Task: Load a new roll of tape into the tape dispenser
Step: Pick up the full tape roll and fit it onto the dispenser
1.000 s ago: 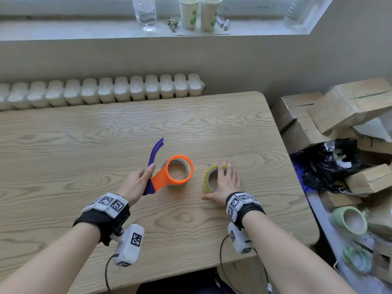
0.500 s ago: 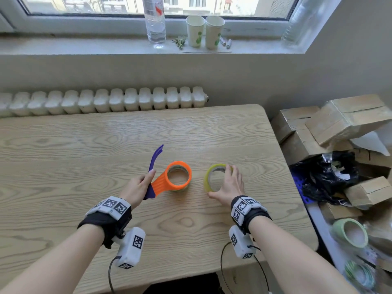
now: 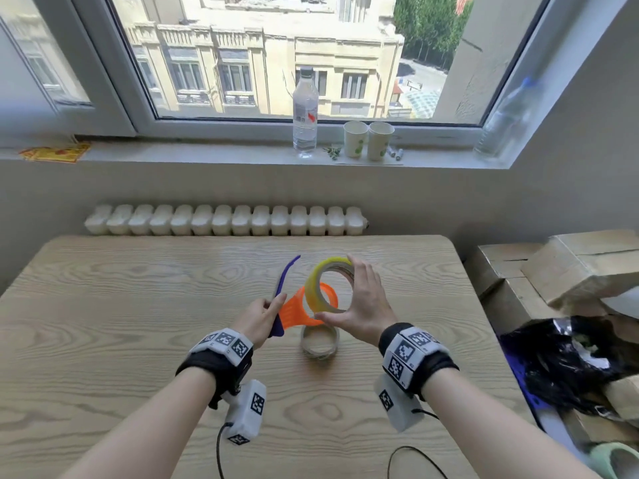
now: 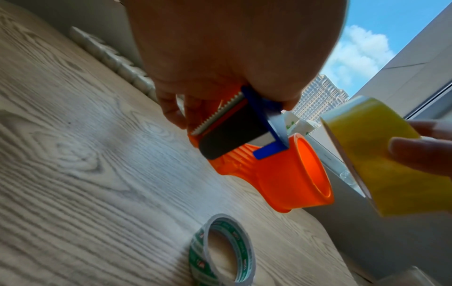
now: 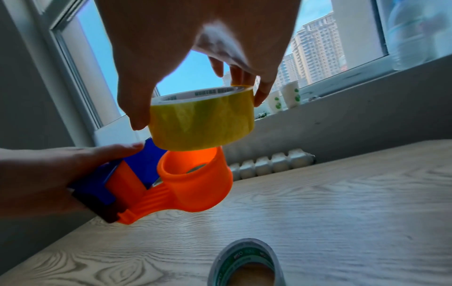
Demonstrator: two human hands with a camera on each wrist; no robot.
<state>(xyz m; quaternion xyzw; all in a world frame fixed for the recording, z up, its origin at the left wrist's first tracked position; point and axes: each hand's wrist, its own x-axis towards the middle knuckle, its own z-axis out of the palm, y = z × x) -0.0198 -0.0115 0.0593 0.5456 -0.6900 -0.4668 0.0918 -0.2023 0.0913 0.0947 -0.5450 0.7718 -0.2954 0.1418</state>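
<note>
Loading is barely begun: our left hand (image 3: pixel 257 316) grips the orange-and-blue plastic tape dispenser (image 5: pixel 171 180) by its handle, our right hand (image 3: pixel 363 307) pinches the yellow translucent tape roll (image 5: pixel 201 120) just above its hub, still unseated. A spent cardboard core (image 3: pixel 320 342) lies on the wooden table (image 3: pixel 103 305).

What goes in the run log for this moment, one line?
left hand: grips dispenser | right hand: holds yellow tape roll above hub, not seated | empty core: on table
</note>
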